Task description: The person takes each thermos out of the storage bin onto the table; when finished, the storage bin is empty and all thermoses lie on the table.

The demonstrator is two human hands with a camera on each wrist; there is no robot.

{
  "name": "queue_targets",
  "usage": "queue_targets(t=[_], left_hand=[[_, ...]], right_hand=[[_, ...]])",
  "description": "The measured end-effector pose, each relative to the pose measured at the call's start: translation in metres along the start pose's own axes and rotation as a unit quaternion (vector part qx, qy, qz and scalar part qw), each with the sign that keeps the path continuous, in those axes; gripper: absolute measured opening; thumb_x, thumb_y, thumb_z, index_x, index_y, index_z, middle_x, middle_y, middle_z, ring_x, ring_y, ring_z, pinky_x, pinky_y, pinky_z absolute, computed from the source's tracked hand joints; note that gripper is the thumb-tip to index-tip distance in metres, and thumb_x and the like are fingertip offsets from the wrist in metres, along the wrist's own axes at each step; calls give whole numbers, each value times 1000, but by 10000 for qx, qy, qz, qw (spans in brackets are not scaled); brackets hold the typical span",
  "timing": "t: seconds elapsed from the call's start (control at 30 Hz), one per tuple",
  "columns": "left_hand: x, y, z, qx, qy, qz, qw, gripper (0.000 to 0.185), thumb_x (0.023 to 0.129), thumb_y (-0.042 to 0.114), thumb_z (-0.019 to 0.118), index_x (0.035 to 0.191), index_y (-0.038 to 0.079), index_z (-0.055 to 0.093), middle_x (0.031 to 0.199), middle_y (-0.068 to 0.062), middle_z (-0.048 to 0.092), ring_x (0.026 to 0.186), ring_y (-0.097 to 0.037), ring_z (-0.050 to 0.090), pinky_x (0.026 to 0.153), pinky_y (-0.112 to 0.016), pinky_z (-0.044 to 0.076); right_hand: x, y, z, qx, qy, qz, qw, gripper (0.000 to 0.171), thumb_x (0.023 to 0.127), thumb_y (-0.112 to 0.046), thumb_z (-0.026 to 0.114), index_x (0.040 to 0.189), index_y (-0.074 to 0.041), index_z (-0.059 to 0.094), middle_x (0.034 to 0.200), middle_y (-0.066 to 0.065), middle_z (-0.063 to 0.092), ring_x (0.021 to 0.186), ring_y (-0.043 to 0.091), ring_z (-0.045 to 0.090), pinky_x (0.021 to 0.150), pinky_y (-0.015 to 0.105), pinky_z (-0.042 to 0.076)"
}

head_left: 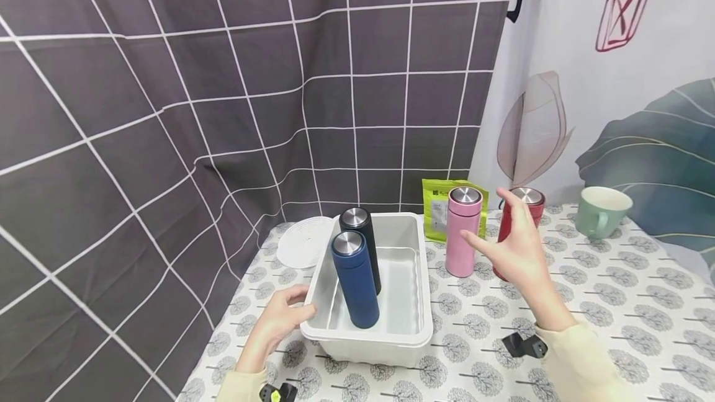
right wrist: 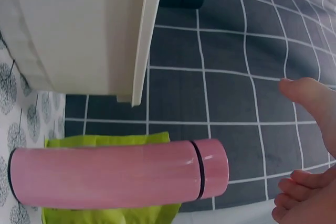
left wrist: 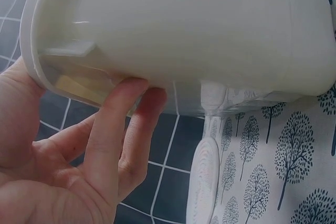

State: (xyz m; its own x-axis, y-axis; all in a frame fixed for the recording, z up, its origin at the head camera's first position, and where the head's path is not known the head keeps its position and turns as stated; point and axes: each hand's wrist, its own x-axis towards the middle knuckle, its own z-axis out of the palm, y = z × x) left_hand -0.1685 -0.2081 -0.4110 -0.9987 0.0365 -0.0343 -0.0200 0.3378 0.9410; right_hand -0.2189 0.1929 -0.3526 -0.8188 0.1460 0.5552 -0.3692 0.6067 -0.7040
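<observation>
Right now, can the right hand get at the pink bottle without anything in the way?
Probably yes. The right hand is open right beside the pink bottle, which stands upright on the table outside the white bin; nothing sits between them.

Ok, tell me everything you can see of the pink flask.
The pink flask is a slim, glossy cylinder with a pink cap, set off by a thin dark seam, and a brushed silver disc on top. It stands upright and closed on the tree-patterned tablecloth, just right of the white tub, in front of a green packet and left of a red flask. The right hand is spread beside it, fingers straight, not touching it.
</observation>
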Motion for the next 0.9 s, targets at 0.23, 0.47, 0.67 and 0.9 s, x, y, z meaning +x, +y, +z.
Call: queue_targets(t=[0.23, 0.47, 0.67, 0.9], left_hand=[[1, 0, 0, 68, 41, -89, 9999, 52, 77, 2, 64, 126, -11, 56, 124, -31, 60, 100, -32, 68, 81, -47, 61], [1, 0, 0, -33, -38, -112, 9999, 52, 77, 2, 64, 127, -11, 56, 124, -31, 60, 99, -31, 68, 81, -46, 61], [2, -2, -1, 22, -48, -81, 10000, 53, 77, 2, 64, 127, -12, 56, 124, -31, 60, 98, -30, 68, 80, -46, 61], [1, -1, -1, 2, -61, -101, 9999, 53, 77, 1, 64, 127, -12, 56, 124, -32, 60, 99, -32, 68, 81, -46, 61]], right_hand=[[-3, -8, 8, -19, -280, -25, 9996, 92, 72, -28, 86, 147, -7, 37, 144, 22, 45, 134, 43, 40, 103, 67, 37], [-9, -13, 17, 258, -633, 54, 9976, 85, 73, -24, 85, 143, -5, 42, 139, 23, 52, 128, 42, 49, 102, 62, 41], [-11, -17, 28, 289, -1061, 106, 9939, 80, 75, -31, 84, 140, -7, 46, 139, 20, 54, 129, 38, 51, 101, 58, 46], [-14, -22, 42, 494, -1325, -98, 9899, 73, 75, -26, 84, 136, -3, 51, 135, 19, 59, 126, 34, 55, 104, 56, 45]])
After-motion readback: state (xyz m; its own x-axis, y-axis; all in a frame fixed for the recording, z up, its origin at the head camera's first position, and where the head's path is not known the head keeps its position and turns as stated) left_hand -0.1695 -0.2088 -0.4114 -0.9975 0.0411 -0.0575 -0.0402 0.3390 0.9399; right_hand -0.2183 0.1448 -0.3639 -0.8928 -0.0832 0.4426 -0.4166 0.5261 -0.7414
